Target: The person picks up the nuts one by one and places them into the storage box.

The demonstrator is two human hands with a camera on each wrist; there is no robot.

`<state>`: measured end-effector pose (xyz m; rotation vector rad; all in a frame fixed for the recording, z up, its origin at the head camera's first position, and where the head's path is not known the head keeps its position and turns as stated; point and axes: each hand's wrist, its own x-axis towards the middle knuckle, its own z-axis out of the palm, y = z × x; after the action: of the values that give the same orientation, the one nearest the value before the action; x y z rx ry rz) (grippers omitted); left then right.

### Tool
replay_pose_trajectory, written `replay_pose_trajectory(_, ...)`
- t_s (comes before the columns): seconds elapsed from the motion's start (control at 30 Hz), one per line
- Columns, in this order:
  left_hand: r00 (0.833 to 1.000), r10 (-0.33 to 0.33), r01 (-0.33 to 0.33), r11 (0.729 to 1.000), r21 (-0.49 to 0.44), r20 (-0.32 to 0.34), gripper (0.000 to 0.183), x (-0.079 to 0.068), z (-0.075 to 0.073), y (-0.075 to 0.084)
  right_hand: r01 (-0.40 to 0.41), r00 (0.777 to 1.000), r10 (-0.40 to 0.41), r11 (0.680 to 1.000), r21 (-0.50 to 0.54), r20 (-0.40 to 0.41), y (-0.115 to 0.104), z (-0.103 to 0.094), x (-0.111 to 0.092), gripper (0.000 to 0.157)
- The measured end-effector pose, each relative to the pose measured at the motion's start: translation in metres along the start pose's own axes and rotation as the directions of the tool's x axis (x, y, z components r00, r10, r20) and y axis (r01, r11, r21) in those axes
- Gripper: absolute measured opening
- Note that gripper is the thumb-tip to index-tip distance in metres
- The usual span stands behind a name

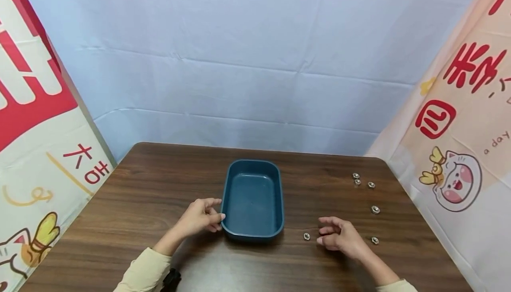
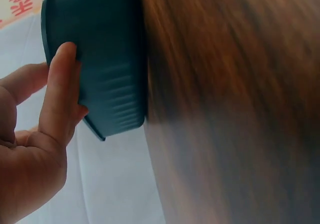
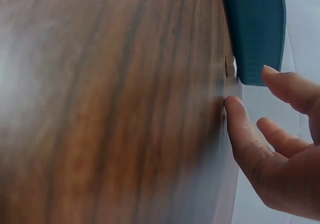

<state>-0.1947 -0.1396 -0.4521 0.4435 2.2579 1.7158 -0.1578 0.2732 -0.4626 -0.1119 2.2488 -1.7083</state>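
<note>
Pinching left rim of dark-blue, round-cornered rectangular plastic tray (image 1: 252, 203) near middle of brown wood-grain surface (image 1: 119, 212) with left hand (image 1: 199, 216), in clamped grip. Holding right hand (image 1: 341, 237) just beside small silvery metal nut (image 1: 307, 236) lying between tray and hand, with grip apart. Showing also five similar silvery nuts (image 1: 375, 210) spread along surface's right side, three near far corner.

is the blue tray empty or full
Empty: the blue tray shows a bare inside in the head view; the metal pieces lie outside it.
</note>
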Motion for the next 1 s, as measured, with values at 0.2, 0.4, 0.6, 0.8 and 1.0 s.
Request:
replay_pose_trajectory(0.2, 0.998, -0.004, 0.003, 1.000, -0.018, -0.060, 0.050, 0.004, 0.006, 0.003, 0.019, 0.999, -0.022, 0.996, -0.088, -0.034, -0.002, 0.009, 0.006, 0.060)
replay_pose_trajectory(0.4, 0.994, -0.018, 0.013, 0.999, -0.042, -0.110, 0.047, 0.008, 0.010, 0.003, 0.053, 0.998, -0.060, 0.982, -0.180, -0.034, -0.004, 0.017, 0.014, 0.055)
replay_pose_trajectory(0.6, 0.993, -0.033, 0.025, 0.997, -0.078, -0.112, 0.048, 0.008, 0.012, 0.002, 0.050, 0.996, -0.068, 0.966, -0.254, -0.063, -0.004, 0.024, 0.018, 0.051)
replay_pose_trajectory(0.8, 0.993, -0.058, 0.044, 0.990, -0.132, -0.100, 0.049, 0.007, 0.014, 0.001, 0.068, 0.992, -0.100, 0.938, -0.340, -0.077, -0.004, 0.028, 0.022, 0.044)
replay_pose_trajectory(1.0, 0.995, -0.078, 0.067, 0.982, -0.177, -0.055, 0.054, 0.004, 0.016, 0.004, 0.057, 0.992, -0.096, 0.924, -0.378, -0.085, -0.004, 0.029, 0.024, 0.041)
